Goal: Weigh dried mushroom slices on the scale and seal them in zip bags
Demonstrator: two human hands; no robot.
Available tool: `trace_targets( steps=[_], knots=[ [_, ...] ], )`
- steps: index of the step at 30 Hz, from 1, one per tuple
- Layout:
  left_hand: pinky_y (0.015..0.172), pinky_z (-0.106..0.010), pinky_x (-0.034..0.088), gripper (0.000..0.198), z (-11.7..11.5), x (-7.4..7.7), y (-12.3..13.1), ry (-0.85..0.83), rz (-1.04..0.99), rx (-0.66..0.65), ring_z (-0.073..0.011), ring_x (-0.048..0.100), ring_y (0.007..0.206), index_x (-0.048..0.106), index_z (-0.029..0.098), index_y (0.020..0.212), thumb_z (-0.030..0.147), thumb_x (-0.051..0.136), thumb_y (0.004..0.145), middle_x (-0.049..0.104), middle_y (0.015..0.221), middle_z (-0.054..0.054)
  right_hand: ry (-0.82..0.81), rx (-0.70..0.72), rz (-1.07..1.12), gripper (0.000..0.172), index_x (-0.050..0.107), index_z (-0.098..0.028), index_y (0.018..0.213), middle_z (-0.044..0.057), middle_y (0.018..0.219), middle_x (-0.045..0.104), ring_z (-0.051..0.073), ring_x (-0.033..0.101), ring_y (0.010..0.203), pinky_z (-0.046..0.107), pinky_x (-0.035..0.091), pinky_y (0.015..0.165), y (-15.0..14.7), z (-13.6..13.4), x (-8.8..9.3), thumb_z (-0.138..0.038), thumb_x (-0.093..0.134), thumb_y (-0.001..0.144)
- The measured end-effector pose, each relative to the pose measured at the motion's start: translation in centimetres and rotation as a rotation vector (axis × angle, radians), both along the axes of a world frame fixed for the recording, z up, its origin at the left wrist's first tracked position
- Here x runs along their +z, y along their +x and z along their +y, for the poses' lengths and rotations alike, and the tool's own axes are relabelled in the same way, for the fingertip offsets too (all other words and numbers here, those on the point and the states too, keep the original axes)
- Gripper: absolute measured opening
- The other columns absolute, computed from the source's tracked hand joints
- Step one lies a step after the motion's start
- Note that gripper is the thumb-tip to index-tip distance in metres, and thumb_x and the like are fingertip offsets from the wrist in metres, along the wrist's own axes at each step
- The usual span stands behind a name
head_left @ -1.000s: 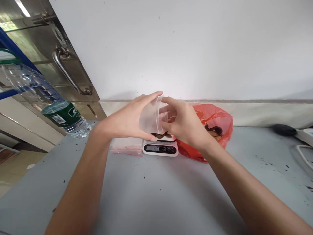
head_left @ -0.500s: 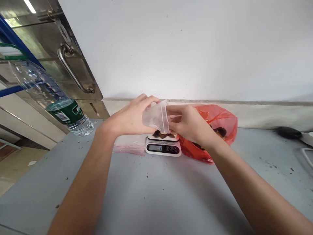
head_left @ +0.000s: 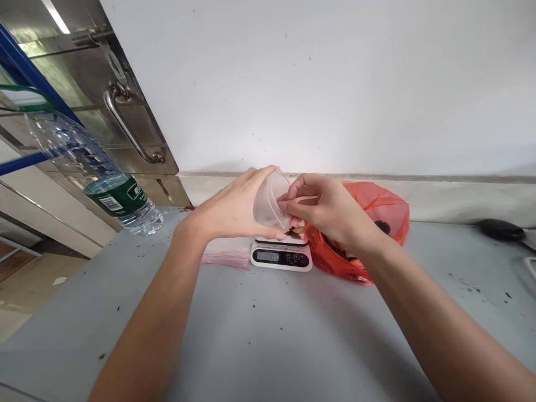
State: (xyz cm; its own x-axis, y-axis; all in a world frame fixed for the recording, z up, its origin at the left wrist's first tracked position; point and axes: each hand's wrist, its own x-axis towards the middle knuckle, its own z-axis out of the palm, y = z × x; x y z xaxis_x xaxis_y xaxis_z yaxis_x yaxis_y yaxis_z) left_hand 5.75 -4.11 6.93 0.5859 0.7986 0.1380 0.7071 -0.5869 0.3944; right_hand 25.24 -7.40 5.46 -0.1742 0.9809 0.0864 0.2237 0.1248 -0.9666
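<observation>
My left hand point(head_left: 234, 209) is closed around a small clear zip bag point(head_left: 268, 198), held tilted with its mouth to the right. At that mouth is my right hand point(head_left: 322, 206), its fingertips pinched together partly inside the bag; what they hold, if anything, is hidden. Directly below both hands is a white digital kitchen scale point(head_left: 281, 266), its display lit with what looks like 10.9. Dark brown and tan dried pieces point(head_left: 296, 230) lie on the scale's plate, partly covered by my hands. Right of the scale, a red plastic bag point(head_left: 387, 209) contains more dark pieces.
Flat zip bags point(head_left: 228, 258) with pink edges lie left of the scale. A large water bottle point(head_left: 119, 195) stands at the table's left edge. Toward the right are a black object point(head_left: 500, 229) and a pale cable. Dark crumbs dot the grey table point(head_left: 234, 357), and a white wall rises behind.
My right hand has turned, with its fingertips now at the bag's mouth. The zip bag's opening has tilted and spread wider. The view has shifted slightly.
</observation>
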Motion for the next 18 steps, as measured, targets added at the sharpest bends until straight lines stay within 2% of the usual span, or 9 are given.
trace_targets(
  steps=[2,4,7,8,10,12,13,15,18],
  knots=[
    [0.108,-0.046,0.049,0.090,0.0,0.2,0.0,0.019,-0.015,0.022,-0.0386,0.051,0.139,0.047,0.026,0.150,0.064,0.077,0.075,0.054,0.153,-0.012,-0.024,0.005,-0.028,0.018,0.052,-0.023,0.078,-0.002,0.063,0.065,0.016,0.067,0.055,0.023,0.045,0.045,0.1,0.0,0.2,-0.016,0.067,0.087],
    [0.103,-0.044,0.052,0.073,-0.1,0.5,-0.2,0.024,-0.006,0.040,-0.0373,0.058,0.131,0.058,0.026,0.140,0.063,0.072,0.079,0.062,0.144,-0.010,-0.032,-0.019,-0.115,0.015,0.053,-0.023,0.084,0.000,0.070,0.069,0.016,0.069,0.061,0.025,0.049,0.050,0.5,0.1,0.5,-0.023,0.066,0.092],
    [0.102,-0.043,0.053,0.071,0.0,0.9,-1.1,-0.008,0.055,0.088,-0.0374,0.060,0.130,0.060,0.027,0.139,0.064,0.070,0.080,0.062,0.145,-0.008,-0.008,-0.118,-0.403,0.008,0.058,-0.022,0.098,0.007,0.093,0.076,0.019,0.073,0.079,0.029,0.054,0.063,1.2,0.7,1.0,-0.028,0.063,0.096],
    [0.103,-0.043,0.052,0.074,0.1,1.0,-1.4,-0.034,0.089,0.113,-0.0376,0.059,0.131,0.059,0.027,0.142,0.064,0.071,0.079,0.061,0.147,-0.009,-0.015,-0.123,-0.525,0.014,0.061,-0.023,0.106,0.008,0.100,0.076,0.021,0.073,0.086,0.030,0.055,0.067,1.3,0.9,1.2,-0.029,0.065,0.094],
    [0.105,-0.044,0.051,0.078,0.3,1.0,-2.0,-0.101,0.164,0.166,-0.0373,0.060,0.131,0.057,0.025,0.144,0.064,0.071,0.078,0.060,0.148,-0.010,-0.082,-0.033,-0.754,0.043,0.060,-0.026,0.128,0.008,0.105,0.077,0.026,0.072,0.098,0.034,0.055,0.074,1.2,1.7,1.5,-0.034,0.073,0.088],
    [0.105,-0.043,0.052,0.077,0.6,1.0,-2.4,-0.154,0.223,0.204,-0.0365,0.061,0.129,0.058,0.024,0.143,0.063,0.070,0.077,0.062,0.147,-0.011,-0.191,0.123,-0.944,0.074,0.050,-0.032,0.148,0.007,0.104,0.077,0.030,0.071,0.104,0.037,0.054,0.077,0.5,2.5,1.7,-0.038,0.080,0.081],
    [0.104,-0.042,0.052,0.076,0.7,0.9,-2.6,-0.169,0.241,0.212,-0.0361,0.062,0.128,0.059,0.025,0.141,0.063,0.070,0.077,0.064,0.145,-0.010,-0.243,0.191,-1.020,0.083,0.044,-0.034,0.154,0.007,0.106,0.076,0.031,0.071,0.105,0.038,0.054,0.076,0.0,2.9,1.9,-0.039,0.081,0.080],
    [0.101,-0.041,0.054,0.074,0.8,0.8,-2.6,-0.186,0.259,0.221,-0.0356,0.064,0.126,0.060,0.026,0.139,0.065,0.068,0.077,0.066,0.142,-0.009,-0.305,0.269,-1.136,0.089,0.043,-0.034,0.156,0.008,0.112,0.076,0.033,0.070,0.105,0.037,0.053,0.071,-1.2,3.7,2.2,-0.038,0.083,0.077],
    [0.099,-0.041,0.054,0.072,0.8,0.7,-2.4,-0.209,0.268,0.204,-0.0348,0.064,0.125,0.062,0.025,0.136,0.068,0.067,0.078,0.066,0.142,-0.009,-0.343,0.313,-1.246,0.073,0.058,-0.025,0.143,0.008,0.102,0.076,0.031,0.071,0.095,0.034,0.049,0.064,-2.4,4.7,2.4,-0.036,0.083,0.076]
  ],
)
